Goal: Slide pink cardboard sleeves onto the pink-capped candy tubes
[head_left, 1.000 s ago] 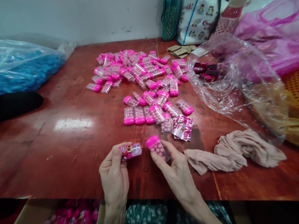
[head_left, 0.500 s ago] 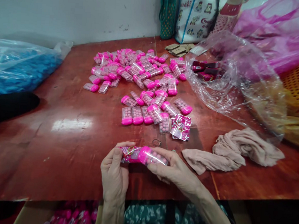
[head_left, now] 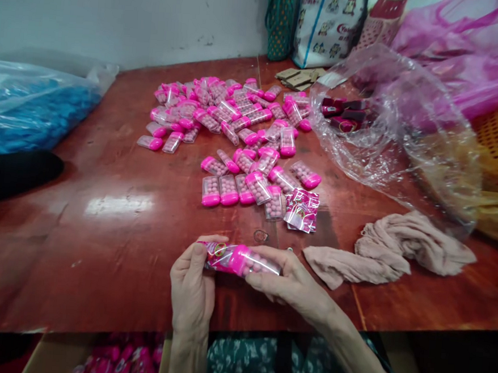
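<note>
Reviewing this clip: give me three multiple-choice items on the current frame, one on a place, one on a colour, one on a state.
1. Where does the beige cloth lie on the table?
A. right of the hands
B. under the blue bag
C. in the orange basket

2. What colour is the cap of the candy case being held?
A. blue
B. pink
C. white

3. How is that case held?
A. lying loose on the table
B. by the right hand alone
C. between left hand and right hand, its cap end in a printed sleeve

Answers: 1 A, the cloth lies beside the right hand; 2 B, the cap is bright pink; 3 C, both hands grip it.
</note>
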`<state>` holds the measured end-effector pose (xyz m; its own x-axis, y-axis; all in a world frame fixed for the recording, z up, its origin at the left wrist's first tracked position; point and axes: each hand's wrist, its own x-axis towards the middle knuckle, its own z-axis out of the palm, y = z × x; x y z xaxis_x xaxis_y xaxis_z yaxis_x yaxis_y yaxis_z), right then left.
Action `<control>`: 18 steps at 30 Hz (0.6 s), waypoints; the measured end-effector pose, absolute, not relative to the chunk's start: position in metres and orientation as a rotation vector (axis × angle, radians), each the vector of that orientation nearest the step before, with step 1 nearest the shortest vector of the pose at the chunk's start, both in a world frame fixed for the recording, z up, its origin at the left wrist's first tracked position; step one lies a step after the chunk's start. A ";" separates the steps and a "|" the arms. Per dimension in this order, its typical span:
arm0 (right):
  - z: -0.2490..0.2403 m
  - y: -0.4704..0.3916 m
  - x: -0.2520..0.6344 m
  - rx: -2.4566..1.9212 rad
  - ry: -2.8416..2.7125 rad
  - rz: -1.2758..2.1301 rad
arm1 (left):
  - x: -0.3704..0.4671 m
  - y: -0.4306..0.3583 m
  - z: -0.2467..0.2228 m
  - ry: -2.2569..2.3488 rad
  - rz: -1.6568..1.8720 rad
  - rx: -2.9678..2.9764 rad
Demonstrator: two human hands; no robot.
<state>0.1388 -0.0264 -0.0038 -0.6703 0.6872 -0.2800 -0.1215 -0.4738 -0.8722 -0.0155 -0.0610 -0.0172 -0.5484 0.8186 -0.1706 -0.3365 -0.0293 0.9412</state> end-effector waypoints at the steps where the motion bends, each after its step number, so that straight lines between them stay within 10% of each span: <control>1: -0.004 -0.026 0.140 -0.872 -1.208 2.169 | -0.015 -0.061 -0.017 1.388 1.704 0.556; 18: -0.014 -0.034 0.129 -0.869 -1.018 2.143 | -0.012 -0.059 -0.014 1.379 1.689 0.542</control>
<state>0.1294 -0.0336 -0.0141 -0.6019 0.7411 -0.2973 -0.2375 -0.5217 -0.8194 -0.0123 -0.0588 -0.0142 -0.5314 0.8270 -0.1837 -0.3456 -0.0136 0.9383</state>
